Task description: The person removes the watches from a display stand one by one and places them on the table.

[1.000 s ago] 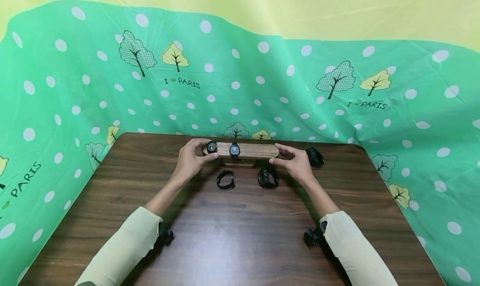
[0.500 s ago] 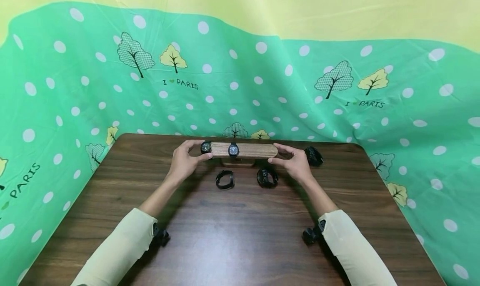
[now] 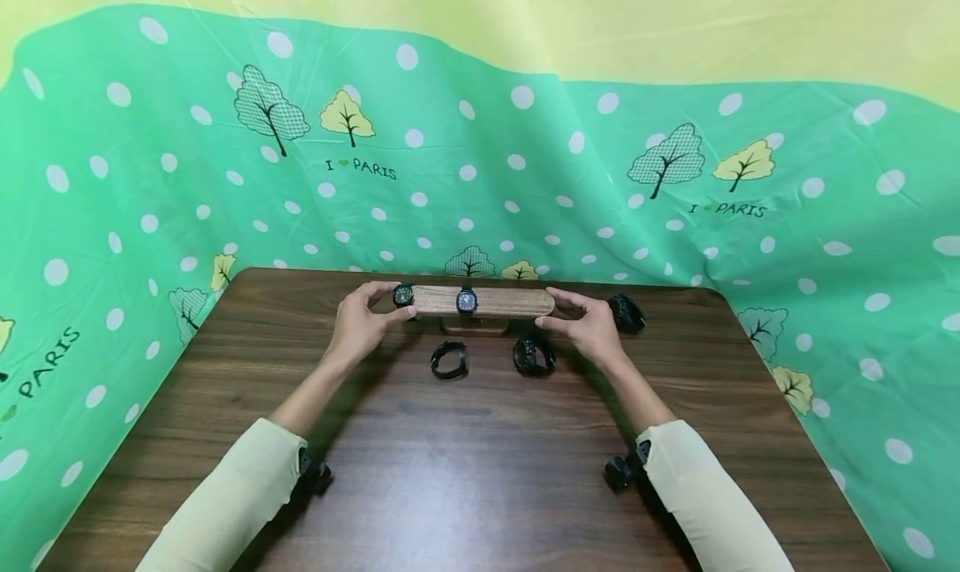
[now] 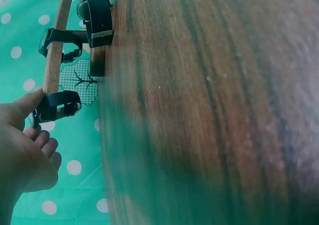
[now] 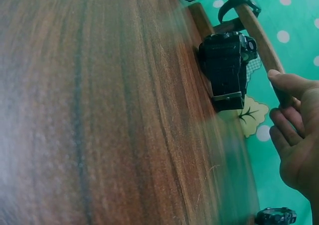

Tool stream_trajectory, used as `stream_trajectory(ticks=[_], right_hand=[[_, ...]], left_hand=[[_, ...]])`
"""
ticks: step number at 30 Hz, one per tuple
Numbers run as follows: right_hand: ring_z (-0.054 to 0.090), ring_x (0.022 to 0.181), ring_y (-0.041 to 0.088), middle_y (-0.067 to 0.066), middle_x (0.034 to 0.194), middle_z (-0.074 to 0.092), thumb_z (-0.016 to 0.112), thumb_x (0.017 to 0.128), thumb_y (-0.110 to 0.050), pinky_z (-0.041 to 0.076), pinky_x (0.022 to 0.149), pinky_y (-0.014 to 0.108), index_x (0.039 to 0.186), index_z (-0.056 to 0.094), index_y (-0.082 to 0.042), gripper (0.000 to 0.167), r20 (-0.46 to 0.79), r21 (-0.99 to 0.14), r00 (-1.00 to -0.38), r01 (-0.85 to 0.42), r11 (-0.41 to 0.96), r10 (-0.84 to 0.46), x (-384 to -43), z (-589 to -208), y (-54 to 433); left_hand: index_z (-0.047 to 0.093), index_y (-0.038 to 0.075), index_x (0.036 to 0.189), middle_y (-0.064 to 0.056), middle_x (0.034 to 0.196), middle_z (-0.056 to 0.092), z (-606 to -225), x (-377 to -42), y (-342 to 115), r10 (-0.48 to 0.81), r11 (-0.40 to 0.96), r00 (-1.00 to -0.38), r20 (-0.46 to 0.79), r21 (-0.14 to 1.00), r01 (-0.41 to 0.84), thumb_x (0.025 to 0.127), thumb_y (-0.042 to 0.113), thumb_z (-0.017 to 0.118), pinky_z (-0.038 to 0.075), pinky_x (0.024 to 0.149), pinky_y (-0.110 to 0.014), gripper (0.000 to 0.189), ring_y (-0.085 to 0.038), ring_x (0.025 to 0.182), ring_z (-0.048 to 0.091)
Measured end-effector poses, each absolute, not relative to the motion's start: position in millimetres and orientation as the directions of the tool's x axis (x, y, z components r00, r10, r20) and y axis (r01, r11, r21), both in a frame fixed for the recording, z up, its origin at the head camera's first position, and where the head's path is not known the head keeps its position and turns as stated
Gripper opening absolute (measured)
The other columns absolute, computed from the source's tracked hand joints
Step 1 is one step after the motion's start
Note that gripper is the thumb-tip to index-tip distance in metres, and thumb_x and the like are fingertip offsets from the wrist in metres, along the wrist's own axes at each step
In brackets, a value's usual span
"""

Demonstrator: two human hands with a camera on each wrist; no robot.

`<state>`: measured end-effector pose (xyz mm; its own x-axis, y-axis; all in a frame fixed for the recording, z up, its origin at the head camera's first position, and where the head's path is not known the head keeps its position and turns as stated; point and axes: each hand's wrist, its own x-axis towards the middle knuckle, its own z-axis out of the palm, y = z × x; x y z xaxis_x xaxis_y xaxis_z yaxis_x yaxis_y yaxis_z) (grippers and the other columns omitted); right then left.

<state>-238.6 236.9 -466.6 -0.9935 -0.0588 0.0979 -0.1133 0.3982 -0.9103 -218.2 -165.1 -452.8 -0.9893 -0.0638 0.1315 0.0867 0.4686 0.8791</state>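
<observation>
A wooden bar (image 3: 510, 302) on a short stand holds two black-strapped watches. My left hand (image 3: 356, 330) grips the square-faced watch (image 3: 402, 295) at the bar's left end, thumb in front and fingers behind; in the left wrist view its looped strap (image 4: 70, 103) hangs around the bar's end. A second square-faced watch (image 3: 467, 302) is looped around the bar left of its middle. My right hand (image 3: 592, 330) pinches the bar's rounded right end between thumb and fingers, which the right wrist view shows bare of any watch.
On the brown table (image 3: 465, 472) before the stand lie a slim black wristband (image 3: 462, 361) and a chunky black watch (image 3: 523, 358). Another black watch (image 3: 628, 314) lies beyond my right hand. A green patterned cloth (image 3: 480, 188) hangs behind the table's far edge.
My left hand has moved left, sliding the watch along the bar to its left end. The right hand and the middle watch keep their places.
</observation>
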Motion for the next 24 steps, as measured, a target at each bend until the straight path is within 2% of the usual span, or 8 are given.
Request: stream_trajectory(ticks=[12,24], right_hand=[[0.074,0.137,0.037,0.018,0.143,0.079,0.098,0.090,-0.022,0.056,0.089,0.006,0.150,0.074,-0.013,0.065,0.107,-0.906,-0.992,-0.122,0.406,-0.059,-237.9,-467.0,236.9],[0.074,0.137,0.038,0.019,0.143,0.078,0.097,0.091,-0.019,0.055,0.090,0.006,0.151,0.073,-0.010,0.065,0.115,-0.904,-0.992,-0.130,0.406,-0.061,-236.2,-464.9,234.7]], left_hand=[[0.072,0.008,0.145,-0.018,0.151,0.074,-452.7,-214.5,-169.9,-0.065,0.439,-0.992,0.108,0.896,0.069,0.093,0.028,0.096,0.043,0.133,-0.058,0.061,-0.039,0.150,0.063],[0.072,0.003,0.143,-0.023,0.138,0.077,-454.5,-213.7,-174.9,-0.061,0.428,-0.992,0.112,0.900,0.076,0.093,0.020,0.095,0.055,0.122,-0.056,0.057,-0.043,0.135,0.072]])
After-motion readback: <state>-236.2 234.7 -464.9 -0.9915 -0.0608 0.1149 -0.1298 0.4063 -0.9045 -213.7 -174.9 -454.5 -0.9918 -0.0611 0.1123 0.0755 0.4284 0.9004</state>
